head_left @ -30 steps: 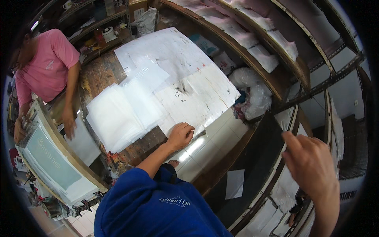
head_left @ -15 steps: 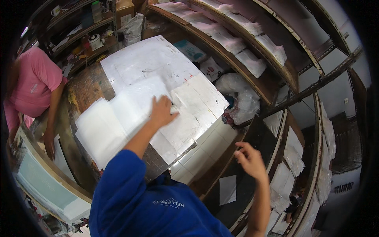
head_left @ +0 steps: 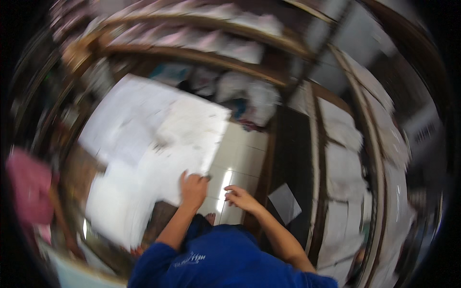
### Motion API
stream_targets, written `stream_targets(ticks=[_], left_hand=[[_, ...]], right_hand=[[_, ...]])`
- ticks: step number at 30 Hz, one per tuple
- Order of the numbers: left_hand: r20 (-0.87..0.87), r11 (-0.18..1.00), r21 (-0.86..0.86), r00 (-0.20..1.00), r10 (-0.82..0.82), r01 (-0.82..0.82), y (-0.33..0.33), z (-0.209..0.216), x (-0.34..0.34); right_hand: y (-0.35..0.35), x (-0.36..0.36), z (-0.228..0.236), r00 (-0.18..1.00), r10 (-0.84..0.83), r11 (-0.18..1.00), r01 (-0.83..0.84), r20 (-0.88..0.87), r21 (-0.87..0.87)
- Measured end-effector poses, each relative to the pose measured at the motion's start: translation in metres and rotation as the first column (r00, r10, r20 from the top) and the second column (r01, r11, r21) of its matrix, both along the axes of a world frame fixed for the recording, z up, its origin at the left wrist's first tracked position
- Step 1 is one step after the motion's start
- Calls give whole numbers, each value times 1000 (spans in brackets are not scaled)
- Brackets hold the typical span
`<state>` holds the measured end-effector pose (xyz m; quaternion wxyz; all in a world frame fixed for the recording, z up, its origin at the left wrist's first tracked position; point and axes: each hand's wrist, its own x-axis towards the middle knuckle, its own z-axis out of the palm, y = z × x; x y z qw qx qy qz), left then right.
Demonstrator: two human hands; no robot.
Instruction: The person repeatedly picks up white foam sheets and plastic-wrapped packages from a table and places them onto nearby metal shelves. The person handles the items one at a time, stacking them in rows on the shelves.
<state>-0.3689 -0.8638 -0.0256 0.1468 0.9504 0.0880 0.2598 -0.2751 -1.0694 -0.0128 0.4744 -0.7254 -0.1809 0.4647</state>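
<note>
Near the close right corner of a white-covered work table (head_left: 192,115), my left hand (head_left: 193,191) hovers or rests with its fingers loosely bent and apart. Motion blur hides whether it touches the edge. My right hand (head_left: 241,198) is in the air to the right of the table, over the tiled floor, its fingers half bent and nothing visible in them. A stack of thin white sheets (head_left: 117,197) lies on the table's near left part. One loose white sheet (head_left: 285,204) lies on a dark board to my right.
Racks with white paper stacks (head_left: 343,168) stand along the right. Shelves (head_left: 192,55) at the back hold more pale stacks, with plastic bags (head_left: 261,101) beneath. At the left is a person in pink (head_left: 31,187), near a pale framed panel (head_left: 72,273). Tiled floor (head_left: 242,149) shows beside the table.
My view has swung to the right and blurred. My left hand has left the sheet stack for the table's near right corner. My right hand has come inward, closer to the left.
</note>
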Motion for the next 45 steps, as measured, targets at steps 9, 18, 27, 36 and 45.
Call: stream_targets(ticks=[9,18,27,36,45], left_hand=[[202,891,29,870,-449,453,-94,59,9],[490,419,199,280,-825,886,-154,142,15],[480,457,-25,412,-775,889,-184,116,66],[235,456,-260,514,-825,851,-190,50,51],[165,464,-245,508,-845,851,-176,49,59]], right_hand=[[-18,9,46,892,-379,898,290,245,332],[-172,-59,219,480,-491,861,393,727,322],[-296,-252,458,-226,-207,226,936,952,271],[-400,-355,432,-335,-161,-326,906,928,270],[-420,-366,407,-90,-117,-325,944,989,47]])
